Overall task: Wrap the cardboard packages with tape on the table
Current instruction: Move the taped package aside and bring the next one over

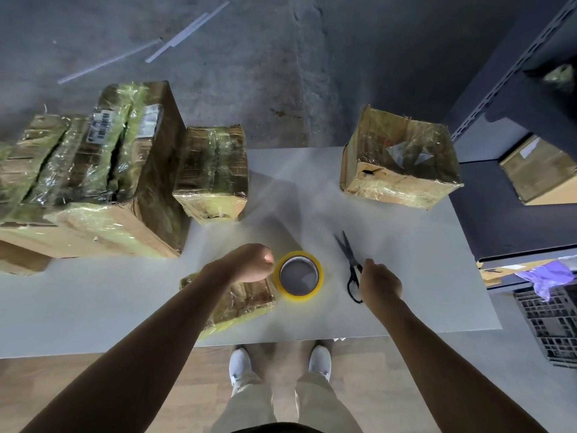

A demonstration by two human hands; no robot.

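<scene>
At a white table, a person's right hand curls round the handles of the scissors. The left hand hovers knuckles-up over a small taped package, its fingers tucked under so their hold cannot be told, and the tape roll lies flat just beside those knuckles. With the roll apparently unheld, a careless lift of the scissors could knock it away. Beyond the fingers stand more wrapped packages and a bare concrete floor, with dark metal shelving off the right hand.
</scene>
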